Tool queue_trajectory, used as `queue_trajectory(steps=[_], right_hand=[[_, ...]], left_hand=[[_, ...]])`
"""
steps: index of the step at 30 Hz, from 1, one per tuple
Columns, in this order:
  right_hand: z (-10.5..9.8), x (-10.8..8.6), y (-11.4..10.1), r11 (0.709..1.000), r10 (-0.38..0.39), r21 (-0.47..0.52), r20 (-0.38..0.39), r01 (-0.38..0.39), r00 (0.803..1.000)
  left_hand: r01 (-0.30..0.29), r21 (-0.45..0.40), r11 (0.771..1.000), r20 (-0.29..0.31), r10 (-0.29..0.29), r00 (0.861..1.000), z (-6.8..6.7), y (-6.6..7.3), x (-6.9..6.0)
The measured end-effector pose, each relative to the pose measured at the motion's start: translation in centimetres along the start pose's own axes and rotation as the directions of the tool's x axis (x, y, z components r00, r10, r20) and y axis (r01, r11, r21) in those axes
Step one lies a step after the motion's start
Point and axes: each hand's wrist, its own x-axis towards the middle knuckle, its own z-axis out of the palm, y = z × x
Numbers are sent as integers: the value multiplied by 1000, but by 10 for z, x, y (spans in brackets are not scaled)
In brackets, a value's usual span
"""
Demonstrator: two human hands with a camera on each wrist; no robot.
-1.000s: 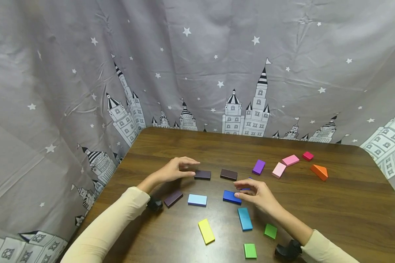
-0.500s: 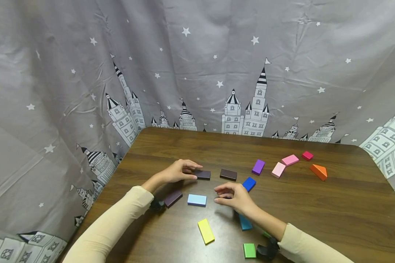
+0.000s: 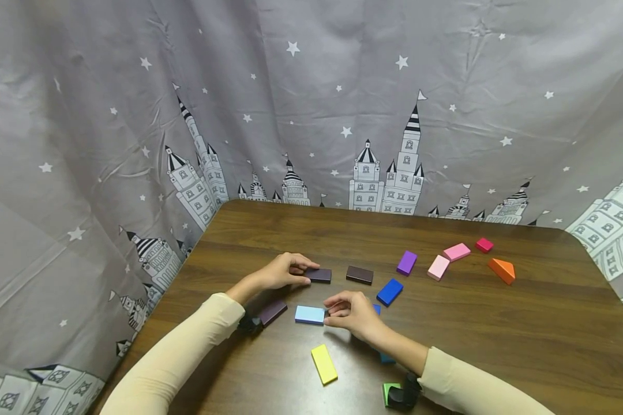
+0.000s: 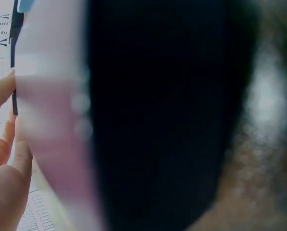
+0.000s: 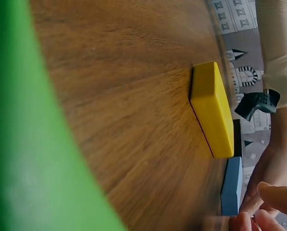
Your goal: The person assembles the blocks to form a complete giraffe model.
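Observation:
In the head view, my left hand (image 3: 280,272) pinches the left end of a dark purple block (image 3: 319,276), which lies flat; in the left wrist view its fingers (image 4: 18,151) meet a dark edge. My right hand (image 3: 357,316) is at the right end of a light blue block (image 3: 309,314), fingers bent and thumb apart from them, around that end without a visible grip. The right wrist view shows the blue block (image 5: 231,186) beside the fingertips. A dark brown block (image 3: 360,275) lies between and beyond the hands.
Yellow (image 3: 324,364), plum (image 3: 273,313), blue (image 3: 390,292) and violet (image 3: 406,263) blocks lie around the hands. Pink (image 3: 438,268), red (image 3: 484,245) and orange (image 3: 502,270) pieces are at the right. A green block (image 3: 389,394) is partly behind the right wrist camera.
My right hand has moved left from the blue blocks to the light blue one, uncovering a blue block. My left fingers have closed on the dark purple block.

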Motion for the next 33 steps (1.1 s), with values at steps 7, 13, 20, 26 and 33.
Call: queue_trajectory(steps=[7, 13, 20, 26, 33], right_hand=[[7, 4, 0, 998, 56, -34, -15, -57, 998], [11, 7, 5, 993, 87, -73, -35, -89, 996], [14, 11, 9, 985, 73, -152, -47, -79, 996], [17, 11, 8, 979, 36, -198, -48, -45, 998], [16, 8, 3, 973, 56, -222, -48, -65, 997]], left_hand=[[-3, 22, 1000, -11, 4, 1000, 1, -2, 0], [-3, 5, 1000, -8, 3, 1000, 1, 0, 0], [4, -1, 1000, -7, -4, 1000, -1, 0, 0], [8, -10, 1000, -3, -8, 1000, -1, -1, -3], [25, -17, 1000, 12, -25, 1000, -2, -1, -8]])
